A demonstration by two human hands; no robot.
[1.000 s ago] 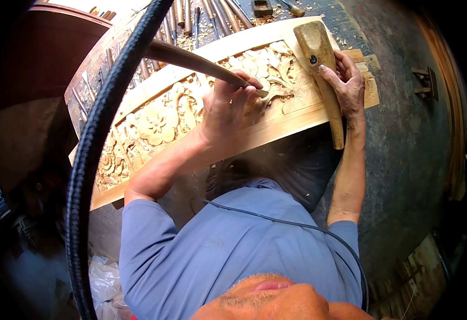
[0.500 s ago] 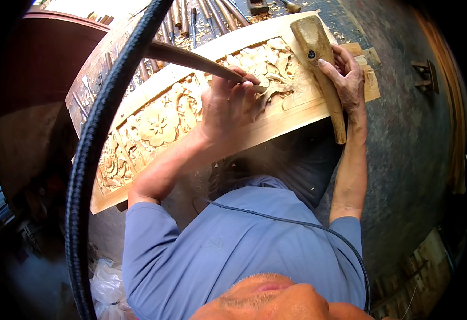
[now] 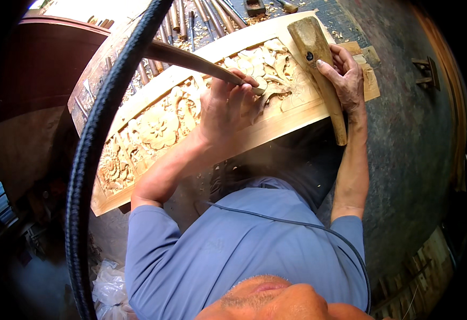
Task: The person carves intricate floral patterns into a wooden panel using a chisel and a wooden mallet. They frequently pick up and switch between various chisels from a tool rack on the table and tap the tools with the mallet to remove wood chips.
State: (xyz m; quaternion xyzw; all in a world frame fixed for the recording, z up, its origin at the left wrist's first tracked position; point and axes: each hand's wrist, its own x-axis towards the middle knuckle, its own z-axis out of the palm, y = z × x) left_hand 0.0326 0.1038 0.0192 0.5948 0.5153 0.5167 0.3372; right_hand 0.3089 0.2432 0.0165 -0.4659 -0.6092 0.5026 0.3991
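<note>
A carved wooden panel (image 3: 191, 141) with flowers and leaves in relief slants across the bench. My left hand (image 3: 224, 106) is closed around the lower part of a wood-handled carving chisel (image 3: 196, 65). The chisel's handle slopes up to the left and passes behind a black cord; its tip end is down at a carved leaf, where the fingers partly hide it. At the panel's right end my right hand (image 3: 346, 80) is closed at a wooden mallet (image 3: 309, 38), thumb laid on its edge below the head. Its curled fingers are partly hidden, and the mallet's handle points toward me.
Several carving tools (image 3: 212, 18) lie among wood shavings behind the panel. A black braided cord (image 3: 97, 122) crosses the view at left. A thin cable (image 3: 276, 217) runs over my blue shirt. A small wooden stool (image 3: 426, 73) stands at right, and clear plastic wrapping (image 3: 109, 288) lies lower left.
The whole view has shifted slightly. Both hands keep their grips, with the chisel at nearly the same spot and the mallet hardly moved.
</note>
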